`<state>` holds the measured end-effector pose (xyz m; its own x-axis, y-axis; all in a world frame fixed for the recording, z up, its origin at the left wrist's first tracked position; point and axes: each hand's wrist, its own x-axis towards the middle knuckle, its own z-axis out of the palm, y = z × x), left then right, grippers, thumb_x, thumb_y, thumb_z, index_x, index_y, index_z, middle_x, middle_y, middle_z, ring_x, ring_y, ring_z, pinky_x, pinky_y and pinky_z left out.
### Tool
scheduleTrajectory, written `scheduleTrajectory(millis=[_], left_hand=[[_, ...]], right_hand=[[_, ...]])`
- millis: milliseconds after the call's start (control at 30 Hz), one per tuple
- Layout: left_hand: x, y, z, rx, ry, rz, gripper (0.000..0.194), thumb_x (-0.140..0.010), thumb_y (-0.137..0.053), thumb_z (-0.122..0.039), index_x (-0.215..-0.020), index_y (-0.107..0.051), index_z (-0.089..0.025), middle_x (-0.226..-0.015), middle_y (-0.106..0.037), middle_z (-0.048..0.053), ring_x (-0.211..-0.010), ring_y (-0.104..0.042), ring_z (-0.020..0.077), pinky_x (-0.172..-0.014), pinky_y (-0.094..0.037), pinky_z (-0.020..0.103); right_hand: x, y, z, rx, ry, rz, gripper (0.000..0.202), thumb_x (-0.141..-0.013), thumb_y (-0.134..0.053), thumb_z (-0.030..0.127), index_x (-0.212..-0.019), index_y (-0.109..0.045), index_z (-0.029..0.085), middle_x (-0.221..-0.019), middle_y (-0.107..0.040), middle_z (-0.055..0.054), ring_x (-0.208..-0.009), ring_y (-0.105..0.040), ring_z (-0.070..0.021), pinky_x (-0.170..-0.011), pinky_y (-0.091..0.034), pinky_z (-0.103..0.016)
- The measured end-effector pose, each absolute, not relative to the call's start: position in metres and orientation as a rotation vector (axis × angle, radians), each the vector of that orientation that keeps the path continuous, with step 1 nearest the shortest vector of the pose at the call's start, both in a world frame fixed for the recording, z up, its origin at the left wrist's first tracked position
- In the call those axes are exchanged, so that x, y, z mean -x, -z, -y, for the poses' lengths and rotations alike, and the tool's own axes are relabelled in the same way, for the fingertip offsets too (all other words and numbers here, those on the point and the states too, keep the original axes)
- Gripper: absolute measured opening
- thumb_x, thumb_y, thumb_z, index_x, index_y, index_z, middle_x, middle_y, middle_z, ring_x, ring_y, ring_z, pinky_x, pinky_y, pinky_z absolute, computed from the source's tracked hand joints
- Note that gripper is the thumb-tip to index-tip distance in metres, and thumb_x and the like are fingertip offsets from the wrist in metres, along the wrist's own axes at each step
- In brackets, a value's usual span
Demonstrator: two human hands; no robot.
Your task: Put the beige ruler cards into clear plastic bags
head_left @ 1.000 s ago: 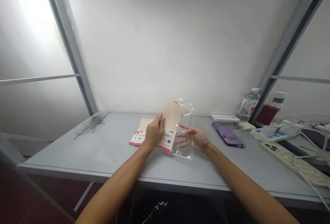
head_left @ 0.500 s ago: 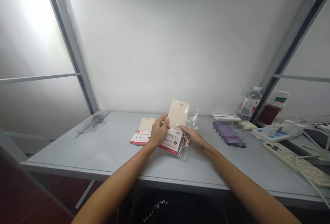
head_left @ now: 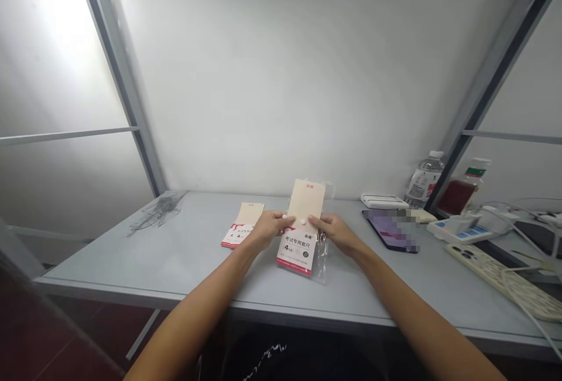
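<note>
A ruler-set packet [head_left: 297,249], a cream, white and red printed card in a clear plastic pouch [head_left: 322,261], is held up over the front of the table, its top tilted away. My left hand [head_left: 266,231] pinches its left edge at mid height, thumb on the front. On the opposite edge, my right hand [head_left: 339,234] grips in the same way, its thumb near a small white snap button [head_left: 302,222]. Beyond my left wrist lies a small stack of similar packets [head_left: 249,215], partly covered by my forearm.
At the right are a phone [head_left: 393,232], a white box-like device [head_left: 384,201], a water bottle [head_left: 425,179], a red-filled bottle [head_left: 465,188], a power strip [head_left: 465,227] with cables and a patterned phone case [head_left: 496,273]. Dark scribble-like marks [head_left: 160,211] show at the far left.
The packet has come down and nearer, apart from the stack, and its printed front shows more fully. My left hand has moved down to the packet's left edge; my right hand has shifted slightly.
</note>
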<state>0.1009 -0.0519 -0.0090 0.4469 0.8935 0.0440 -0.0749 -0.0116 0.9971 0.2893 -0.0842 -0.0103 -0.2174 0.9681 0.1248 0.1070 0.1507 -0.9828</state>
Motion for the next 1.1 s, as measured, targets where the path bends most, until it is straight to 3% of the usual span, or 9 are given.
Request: scheduleTrajectory(millis=[267, 400, 567, 867, 1100], left_hand=[[-0.1018, 0.0106, 0.0526, -1.365, -0.933, -0.853, 0.036, -0.053, -0.073, -0.037, -0.058, -0.045, -0.015, -0.057, -0.055, -0.001, -0.053, -0.051, 0.0091, -0.051, -0.037, 0.023], [-0.0993, 0.0084, 0.0535, -1.389, -0.823, -0.798, 0.035, -0.053, -0.073, -0.039, -0.067, -0.052, -0.015, -0.067, -0.06, 0.002, -0.064, -0.057, 0.0136, -0.056, -0.04, 0.024], [-0.0978, 0.0029, 0.0583, -1.447, -0.779, -0.716, 0.039, -0.069, -0.057, -0.051, -0.08, -0.062, -0.014, -0.078, -0.063, 0.007, -0.071, -0.057, 0.0148, -0.063, -0.042, 0.027], [-0.0958, 0.003, 0.0569, -1.464, -0.749, -0.68, 0.039, -0.066, -0.062, -0.049, -0.071, -0.063, -0.01, -0.07, -0.063, 0.007, -0.062, -0.056, 0.0139, -0.06, -0.041, 0.028], [-0.0994, 0.0084, 0.0531, -1.396, -0.874, -0.755, 0.034, -0.058, -0.07, -0.044, -0.061, -0.062, -0.011, -0.061, -0.061, 0.005, -0.057, -0.056, 0.0136, -0.058, -0.043, 0.028]], right_hand=[[-0.2802, 0.0122, 0.0892, 1.029, -1.205, 1.501, 0.038, -0.07, -0.06, 0.047, -0.087, -0.066, 0.014, -0.082, -0.069, -0.008, -0.076, -0.063, -0.024, -0.067, -0.047, -0.034], [-0.2799, 0.0113, 0.0908, 0.992, -1.246, 1.504, 0.036, -0.07, -0.061, 0.045, -0.09, -0.065, 0.015, -0.084, -0.069, -0.008, -0.077, -0.063, -0.0238, -0.068, -0.048, -0.035], [-0.2828, 0.0103, 0.0889, 0.976, -1.282, 1.505, 0.036, -0.071, -0.06, 0.044, -0.09, -0.065, 0.014, -0.082, -0.069, -0.009, -0.077, -0.063, -0.0236, -0.068, -0.048, -0.035], [-0.2881, 0.01, 0.0873, 1.0, -1.255, 1.503, 0.032, -0.07, -0.061, 0.043, -0.082, -0.067, 0.014, -0.08, -0.069, -0.008, -0.073, -0.063, -0.0224, -0.066, -0.047, -0.034], [-0.2831, 0.0119, 0.0871, 1.022, -1.227, 1.522, 0.035, -0.072, -0.059, 0.045, -0.089, -0.064, 0.016, -0.085, -0.068, -0.007, -0.078, -0.062, -0.0228, -0.068, -0.047, -0.033]])
